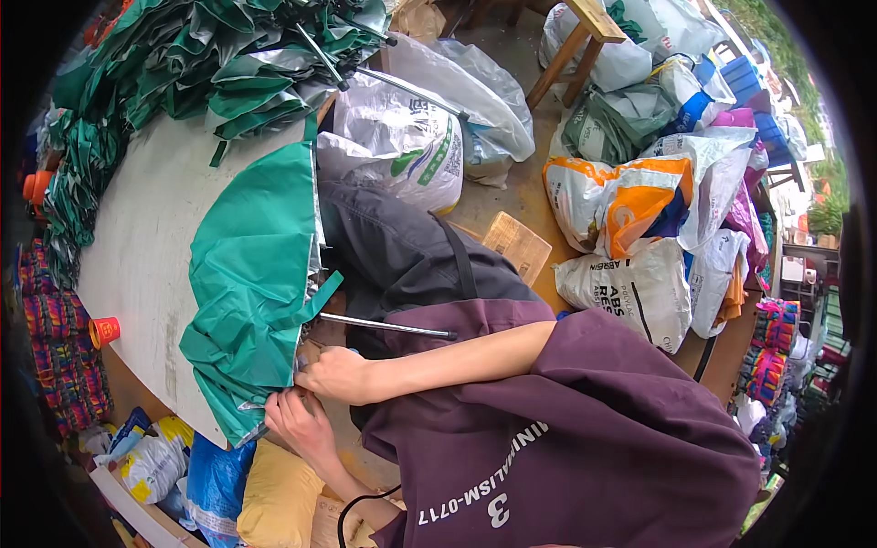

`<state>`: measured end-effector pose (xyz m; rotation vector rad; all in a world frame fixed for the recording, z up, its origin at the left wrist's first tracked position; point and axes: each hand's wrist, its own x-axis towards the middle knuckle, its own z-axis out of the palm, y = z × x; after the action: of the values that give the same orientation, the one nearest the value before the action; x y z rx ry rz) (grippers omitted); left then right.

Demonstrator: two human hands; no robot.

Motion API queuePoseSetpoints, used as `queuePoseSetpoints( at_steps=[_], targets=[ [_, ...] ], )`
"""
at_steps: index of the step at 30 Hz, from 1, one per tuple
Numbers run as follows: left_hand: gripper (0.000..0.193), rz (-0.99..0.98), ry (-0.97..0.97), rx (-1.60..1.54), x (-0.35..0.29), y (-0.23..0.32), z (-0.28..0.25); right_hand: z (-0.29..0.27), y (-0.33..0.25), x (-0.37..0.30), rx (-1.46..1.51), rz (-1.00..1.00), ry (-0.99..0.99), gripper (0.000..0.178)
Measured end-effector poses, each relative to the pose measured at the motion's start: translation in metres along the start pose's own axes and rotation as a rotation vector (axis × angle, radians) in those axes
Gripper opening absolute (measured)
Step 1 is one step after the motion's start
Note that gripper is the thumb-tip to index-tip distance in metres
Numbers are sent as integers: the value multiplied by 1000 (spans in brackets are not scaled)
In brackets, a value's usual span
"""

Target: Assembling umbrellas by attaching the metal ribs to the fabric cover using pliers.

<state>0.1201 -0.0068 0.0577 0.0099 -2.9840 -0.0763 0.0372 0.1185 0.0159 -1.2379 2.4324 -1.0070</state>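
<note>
A green umbrella (pixel 251 237) with a silvery underside lies partly spread over the edge of a pale table. Its metal shaft (pixel 388 326) sticks out toward my body. My right hand (pixel 333 374) is closed at the canopy's lower inner edge, fingertips pinched together there. Just below it, my left hand (pixel 300 422) grips the same rim, thumb and fingers close to the right hand. Any small part between the fingertips is hidden. A green strap (pixel 322 294) hangs loose from the canopy beside the shaft.
More green umbrellas (pixel 201 64) are heaped on the far part of the table (pixel 146 210). An orange cup (pixel 105 331) stands at its left edge. Stuffed sacks (pixel 630 292) fill the right side, near a wooden stool (pixel 585 36). A yellow sack (pixel 279 493) lies below the table.
</note>
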Motion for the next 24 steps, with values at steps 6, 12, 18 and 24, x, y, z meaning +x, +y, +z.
queuePoseSetpoints(
  at_steps=[6,12,18,24],
  targets=[
    [23,-10,-13,-8,0,-1,-2,2,-1,1,18,4,3,17],
    [22,-7,-1,-15,2,0,-2,-6,-1,0,14,-14,17,20],
    [21,-16,-9,-8,1,0,-2,-3,0,1,28,-10,-13,19],
    [18,-16,2,4,2,1,-2,5,2,4,35,-15,-9,19]
  ],
)
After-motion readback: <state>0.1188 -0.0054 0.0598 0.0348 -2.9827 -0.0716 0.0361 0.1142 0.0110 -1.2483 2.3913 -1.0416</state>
